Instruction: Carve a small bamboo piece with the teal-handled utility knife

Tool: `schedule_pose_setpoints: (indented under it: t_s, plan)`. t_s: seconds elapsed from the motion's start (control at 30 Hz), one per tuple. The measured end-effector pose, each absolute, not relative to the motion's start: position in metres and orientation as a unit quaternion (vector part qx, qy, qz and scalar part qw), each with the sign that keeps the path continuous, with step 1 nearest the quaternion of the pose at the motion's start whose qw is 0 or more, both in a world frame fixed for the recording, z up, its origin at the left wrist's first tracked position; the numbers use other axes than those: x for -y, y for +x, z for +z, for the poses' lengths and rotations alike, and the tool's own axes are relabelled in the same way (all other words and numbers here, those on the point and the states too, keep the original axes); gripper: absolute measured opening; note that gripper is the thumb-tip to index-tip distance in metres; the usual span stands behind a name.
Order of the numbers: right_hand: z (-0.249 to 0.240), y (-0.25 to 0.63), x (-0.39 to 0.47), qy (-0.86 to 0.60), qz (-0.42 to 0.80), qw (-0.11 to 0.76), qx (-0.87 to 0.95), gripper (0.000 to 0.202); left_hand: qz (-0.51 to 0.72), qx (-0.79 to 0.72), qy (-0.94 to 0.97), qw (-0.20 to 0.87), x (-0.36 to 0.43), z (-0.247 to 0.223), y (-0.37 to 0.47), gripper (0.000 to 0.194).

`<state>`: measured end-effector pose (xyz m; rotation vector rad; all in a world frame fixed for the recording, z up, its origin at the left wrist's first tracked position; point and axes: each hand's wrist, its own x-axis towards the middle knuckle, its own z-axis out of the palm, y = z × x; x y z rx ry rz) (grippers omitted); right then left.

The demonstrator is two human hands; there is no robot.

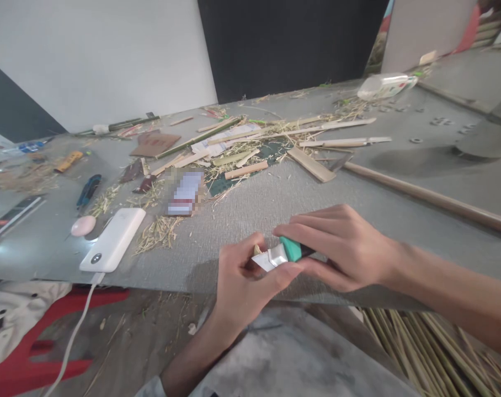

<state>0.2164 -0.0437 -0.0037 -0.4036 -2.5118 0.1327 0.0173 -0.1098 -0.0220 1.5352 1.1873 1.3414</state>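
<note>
My right hand [341, 245] is wrapped round a utility knife [291, 249] with a green and black handle. Its short metal blade points left, toward my left hand [250, 281]. The fingers of my left hand are curled round a small pale piece [257, 250], perhaps wood or bamboo, mostly hidden by the fingers. The blade lies right beside this piece, and my left thumb reaches along under the knife's metal head. Both hands are close together over the front edge of the grey table [217, 237].
Bamboo strips [246, 170] and shavings [157, 234] lie across the table. On the left are a white power bank [113, 240] with a cable, a phone [186, 193] and a blue tool [89, 190]. A long stick [432, 198], a plastic bottle [385, 86] and small rings [416, 140] are on the right.
</note>
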Motion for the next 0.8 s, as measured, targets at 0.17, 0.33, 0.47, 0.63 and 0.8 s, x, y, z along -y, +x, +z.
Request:
schedule_pose_setpoints:
  t_s: [0.17,0.33,0.47,0.63,0.8]
  plan:
    - [-0.0037,0.2157,0.0435,-0.148,0.069,0.289,0.943,0.041,0.526,-0.459,0.613,0.369,0.1093,-0.0229,0.0175,0.060]
    - [-0.0022,0.2144,0.0442,-0.139,0.080,0.295,0.942,0.041,0.532,-0.433,0.631,0.362,0.1111,-0.0229,0.0163,0.061]
    - [-0.0025,0.2139,0.0445,-0.145,0.066,0.295,0.942,0.040,0.531,-0.413,0.657,0.339,0.1133,-0.0269,0.0157,0.056]
    - [-0.0040,0.2140,0.0447,-0.169,0.023,0.302,0.938,0.038,0.540,-0.401,0.656,0.343,0.1121,-0.0291,0.0160,0.059]
    - [-0.0031,0.2153,0.0449,-0.171,0.024,0.319,0.932,0.038,0.544,-0.409,0.609,0.407,0.1100,-0.0255,0.0161,0.059]
